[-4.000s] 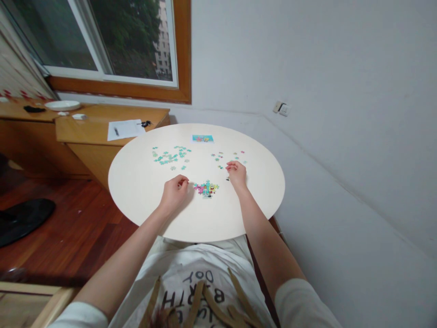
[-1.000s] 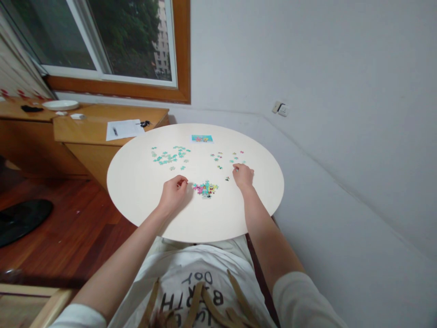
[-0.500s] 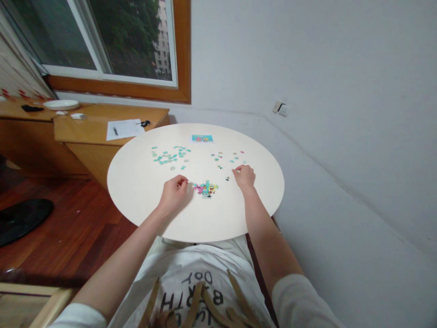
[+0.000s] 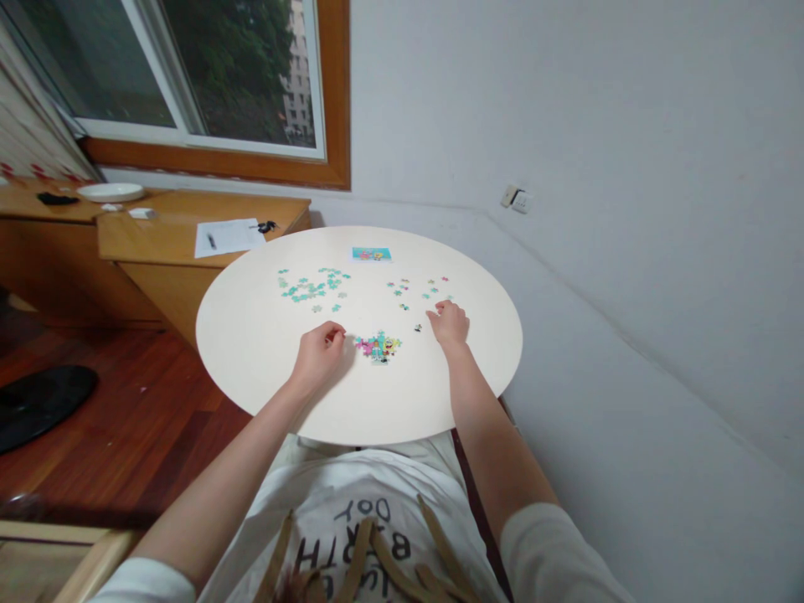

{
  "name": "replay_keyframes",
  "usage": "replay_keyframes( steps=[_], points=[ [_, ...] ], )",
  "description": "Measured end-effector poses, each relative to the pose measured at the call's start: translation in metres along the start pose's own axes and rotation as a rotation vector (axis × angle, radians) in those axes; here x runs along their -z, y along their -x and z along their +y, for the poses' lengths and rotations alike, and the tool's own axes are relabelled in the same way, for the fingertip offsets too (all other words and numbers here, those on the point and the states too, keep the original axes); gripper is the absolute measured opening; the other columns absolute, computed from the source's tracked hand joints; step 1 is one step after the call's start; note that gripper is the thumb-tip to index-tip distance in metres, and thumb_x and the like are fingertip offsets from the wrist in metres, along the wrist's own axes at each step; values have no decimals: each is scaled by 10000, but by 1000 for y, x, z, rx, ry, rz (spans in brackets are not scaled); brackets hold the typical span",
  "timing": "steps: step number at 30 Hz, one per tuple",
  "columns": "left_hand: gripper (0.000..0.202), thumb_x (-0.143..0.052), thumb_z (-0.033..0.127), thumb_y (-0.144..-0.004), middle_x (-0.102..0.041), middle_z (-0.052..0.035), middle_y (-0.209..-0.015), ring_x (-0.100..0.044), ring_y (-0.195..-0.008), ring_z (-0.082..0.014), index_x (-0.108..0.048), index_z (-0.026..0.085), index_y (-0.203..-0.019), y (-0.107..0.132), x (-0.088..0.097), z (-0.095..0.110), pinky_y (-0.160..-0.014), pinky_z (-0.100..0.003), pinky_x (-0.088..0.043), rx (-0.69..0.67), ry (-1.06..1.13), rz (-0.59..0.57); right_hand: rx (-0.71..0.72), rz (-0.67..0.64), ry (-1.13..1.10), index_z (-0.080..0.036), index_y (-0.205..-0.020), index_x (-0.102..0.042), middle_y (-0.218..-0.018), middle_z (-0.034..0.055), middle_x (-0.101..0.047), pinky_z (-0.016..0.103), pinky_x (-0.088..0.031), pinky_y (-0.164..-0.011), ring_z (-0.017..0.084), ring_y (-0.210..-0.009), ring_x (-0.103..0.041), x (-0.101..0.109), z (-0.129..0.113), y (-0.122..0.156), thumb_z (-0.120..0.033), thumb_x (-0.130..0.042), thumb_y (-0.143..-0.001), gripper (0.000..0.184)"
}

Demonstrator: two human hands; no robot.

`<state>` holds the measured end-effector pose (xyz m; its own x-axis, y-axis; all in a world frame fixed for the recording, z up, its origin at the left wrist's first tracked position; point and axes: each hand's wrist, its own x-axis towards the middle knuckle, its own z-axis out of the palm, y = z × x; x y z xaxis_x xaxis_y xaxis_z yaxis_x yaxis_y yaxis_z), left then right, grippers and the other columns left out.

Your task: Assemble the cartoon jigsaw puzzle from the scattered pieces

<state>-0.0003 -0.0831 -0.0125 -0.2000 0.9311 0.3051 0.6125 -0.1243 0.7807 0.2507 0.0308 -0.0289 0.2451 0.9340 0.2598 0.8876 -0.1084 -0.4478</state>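
My left hand (image 4: 322, 347) rests on the white table just left of a partly joined jigsaw puzzle (image 4: 378, 347) showing pink and yellow cartoon figures. Its fingers are curled into a pinch, and whatever may be between them is too small to make out. On the right, my right hand (image 4: 450, 324) hovers low or rests on the tabletop, thumb and index finger slightly apart, with nothing visible between them. Close by its thumb lies a dark-and-white puzzle piece (image 4: 418, 328). Another loose piece (image 4: 404, 307) sits farther up, and part of the nearby scatter is hidden behind the hand.
Teal loose pieces (image 4: 305, 291) spread over the table's left half; more lie at right. A small picture card (image 4: 371, 255) is near the far edge of the round table (image 4: 251, 352). Beyond stands a wooden desk (image 4: 157, 243) with a paper sheet (image 4: 229, 238).
My right thumb and index finger have parted a little, the hand staying about where it was. My left hand and the joined puzzle look unchanged.
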Motion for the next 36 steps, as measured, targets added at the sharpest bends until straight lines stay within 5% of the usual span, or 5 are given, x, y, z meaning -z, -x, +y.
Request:
replay_keyframes(
  steps=[11, 21, 36],
  points=[
    [283, -425, 285, -748, -689, -43, -729, -585, -662, -171, -672, 154, -794, -1, -2, -5, -670, -280, -452, -29, -2, 1, -24, 9, -24, -182, -932, -679, -1025, 121, -663, 417, -408, -892, 257, -1007, -590, -3, 3, -3, -353, -621, -801, 223],
    [275, -421, 272, -752, -693, -45, -733, -598, -679, -174, -668, 154, -786, 1, 0, 2, -683, -278, -457, -21, -20, -16, 76, 58, -497, -208, -860, -639, -703, -24, -612, 282, -462, -715, 135, -638, -559, -10, 1, -4, -196, -597, -701, 166],
    [278, -420, 278, -774, -693, -42, -750, -603, -684, -167, -667, 155, -806, 1, -2, -1, -670, -265, -455, -44, -37, -45, 188, -96, -889, -187, -759, -612, -770, 43, -665, 305, -497, -725, 157, -727, -591, -10, -40, 13, -359, -641, -684, 190]
  ],
)
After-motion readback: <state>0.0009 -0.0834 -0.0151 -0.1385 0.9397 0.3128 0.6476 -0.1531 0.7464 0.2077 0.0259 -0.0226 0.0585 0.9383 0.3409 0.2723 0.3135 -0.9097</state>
